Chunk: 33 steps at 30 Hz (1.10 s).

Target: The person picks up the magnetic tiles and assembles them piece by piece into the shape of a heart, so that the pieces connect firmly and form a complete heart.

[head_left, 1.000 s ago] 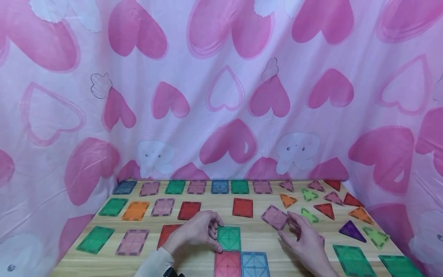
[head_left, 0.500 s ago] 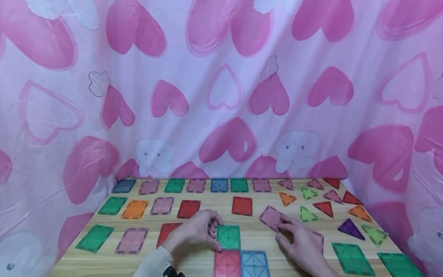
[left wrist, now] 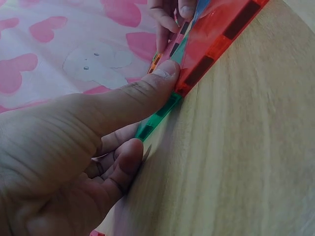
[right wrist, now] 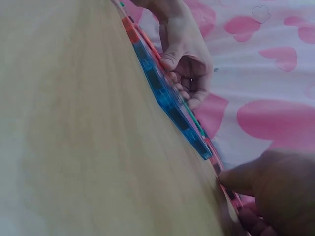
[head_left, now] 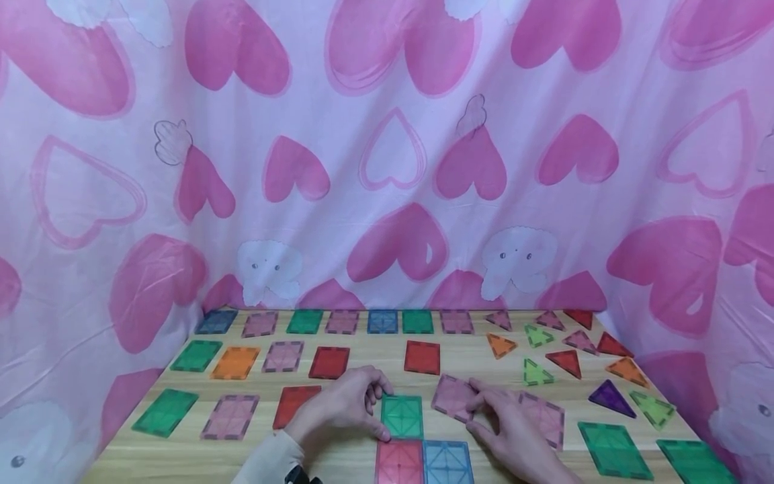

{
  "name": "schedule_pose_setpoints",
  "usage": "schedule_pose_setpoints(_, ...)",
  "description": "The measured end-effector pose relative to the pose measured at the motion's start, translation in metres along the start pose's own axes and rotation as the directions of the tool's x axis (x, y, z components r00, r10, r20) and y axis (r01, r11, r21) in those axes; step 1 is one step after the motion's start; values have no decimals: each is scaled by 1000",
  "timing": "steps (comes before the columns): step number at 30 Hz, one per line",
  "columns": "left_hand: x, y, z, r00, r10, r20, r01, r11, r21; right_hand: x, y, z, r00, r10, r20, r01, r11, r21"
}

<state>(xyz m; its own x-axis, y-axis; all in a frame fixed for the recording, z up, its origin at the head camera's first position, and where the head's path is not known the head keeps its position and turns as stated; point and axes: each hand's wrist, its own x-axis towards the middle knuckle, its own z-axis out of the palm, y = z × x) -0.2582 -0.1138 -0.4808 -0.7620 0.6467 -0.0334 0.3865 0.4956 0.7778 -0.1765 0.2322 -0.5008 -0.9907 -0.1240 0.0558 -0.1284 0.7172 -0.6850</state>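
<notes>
In the head view my left hand point(head_left: 345, 405) holds a green square magnetic tile point(head_left: 402, 417) by its left side, thumb at the near corner and fingers at the far one. That tile's near edge meets a red square tile point(head_left: 399, 464), which lies beside a blue square tile point(head_left: 447, 464). My right hand point(head_left: 510, 427) pinches the right corner of a pink square tile point(head_left: 451, 398), slightly turned and apart from the green one. The left wrist view shows the left thumb point(left wrist: 142, 96) where the green and red tiles join. The right fingertips point(right wrist: 241, 179) grip the pink tile's edge in the right wrist view.
Rows of loose square tiles, such as an orange one point(head_left: 236, 363) and a red one point(head_left: 422, 357), lie left and behind. Triangles, including a purple one point(head_left: 613, 398), are spread at right. Another pink tile point(head_left: 547, 418) lies just right of my right hand. A heart-patterned curtain point(head_left: 387, 168) surrounds the table.
My right hand has slid the pink tile leftward and slightly nearer, towards the green tile, uncovering the other pink tile behind it. My left hand has stayed on the green tile.
</notes>
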Motion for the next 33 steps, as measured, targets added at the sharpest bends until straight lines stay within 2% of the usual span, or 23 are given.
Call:
schedule_pose_setpoints(4, 0, 1, 0, 1000, 1, -1, -1, 1000, 14, -4, 1, 0, 995, -75, 59, 72, 997, 40)
schedule_pose_setpoints(7, 1, 0, 0, 1000, 2, -1, -2, 1000, 21, -5, 4, -3, 983, -132, 127, 125, 990, 62)
schedule_pose_setpoints(12, 1, -1, 1, 1000, -9, -1, 9, 1000, 16, -5, 7, -5, 959, -155, 238, 123, 982, 143)
schedule_pose_setpoints(15, 1, 0, 1, 1000, -21, -9, 22, 1000, 21, -4, 7, -4, 967, -119, 225, 71, 975, 210)
schedule_pose_setpoints(18, 1, 3, 2, 999, -40, -22, 40, 999, 27, -4, 6, -7, 989, -57, 136, 27, 976, 215)
schedule_pose_setpoints(21, 1, 8, 1, 997, -61, -44, 63, 997, 42, -3, 8, -20, 1000, 4, 29, -8, 989, 150)
schedule_pose_setpoints(24, 2, 11, 1, 994, -75, -80, 80, 995, 57, -2, 18, -37, 1000, 11, -26, -7, 992, 130)
schedule_pose_setpoints(27, 3, 9, 0, 989, -91, -117, 96, 995, 39, -3, 30, -54, 999, -5, -38, 7, 998, 62)
schedule_pose_setpoints(30, 3, 4, 0, 985, -113, -131, 114, 993, -3, -5, 40, -67, 999, -37, -5, 37, 998, -41)
schedule_pose_setpoints(33, 4, 1, -1, 984, -122, -129, 118, 992, -34, -6, 46, -78, 998, -45, 41, 51, 987, -155)
